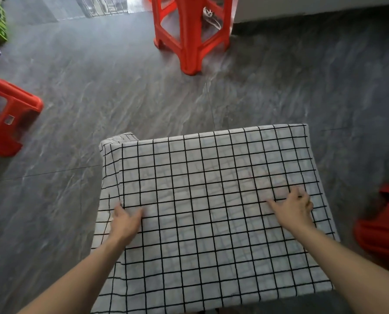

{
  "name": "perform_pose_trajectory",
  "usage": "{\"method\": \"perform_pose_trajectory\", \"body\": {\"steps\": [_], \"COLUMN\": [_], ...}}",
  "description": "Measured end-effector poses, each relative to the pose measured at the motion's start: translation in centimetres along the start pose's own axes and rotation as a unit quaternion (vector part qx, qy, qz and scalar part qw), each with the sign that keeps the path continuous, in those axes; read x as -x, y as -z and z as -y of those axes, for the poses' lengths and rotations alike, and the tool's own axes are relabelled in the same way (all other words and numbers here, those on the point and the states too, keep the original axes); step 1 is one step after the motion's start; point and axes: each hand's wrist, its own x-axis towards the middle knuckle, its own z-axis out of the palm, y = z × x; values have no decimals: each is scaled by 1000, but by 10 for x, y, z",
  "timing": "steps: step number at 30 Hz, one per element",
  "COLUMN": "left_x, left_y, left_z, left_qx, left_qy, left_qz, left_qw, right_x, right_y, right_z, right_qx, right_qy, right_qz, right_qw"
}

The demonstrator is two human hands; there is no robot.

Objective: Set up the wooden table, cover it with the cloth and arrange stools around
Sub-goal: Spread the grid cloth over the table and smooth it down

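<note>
Left hand (126,219) lay flat, fingers spread, pressing checked cloth (211,200) at table's left edge; right hand (294,206) pressed cloth near right edge, fingers loosely bent, pinching nothing visible. Cloth covered whole tabletop, draped over left side, bunched at far-left corner. Wooden table hidden beneath. Red stools well apart: upright one (189,35) far, beyond table; one (10,116) far-left, tipped; one (383,227) just right, nearest right hand
</note>
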Motion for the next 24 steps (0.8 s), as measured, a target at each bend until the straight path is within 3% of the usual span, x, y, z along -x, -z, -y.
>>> {"method": "perform_pose_trajectory", "body": {"steps": [2,5,11,16,19,21,24], "left_x": [-2,-7,2,10,16,20,19], "left_y": [-6,0,13,5,-3,-8,-22], "left_z": [-10,-13,-9,-17,-24,-27,-32], "left_qx": [55,52,-14,-33,-103,-187,-301], "left_qy": [35,49,-19,-29,-37,-112,-293], "left_qz": [-14,-22,-83,-54,-71,-110,-102], "left_qw": [998,997,996,998,991,970,902], "right_x": [-4,-8,-21,-38,-56,-68,-81], "right_y": [-1,-2,1,21,31,36,40], "right_z": [-6,-9,-10,-22,-35,-42,-48], "right_qx": [9,50,49,-40,-63,-70,-66], "right_qy": [9,25,26,5,-42,-65,-71], "right_qz": [-8,-22,-23,-78,-112,-100,-52], "right_qw": [1000,998,998,996,991,990,994]}}
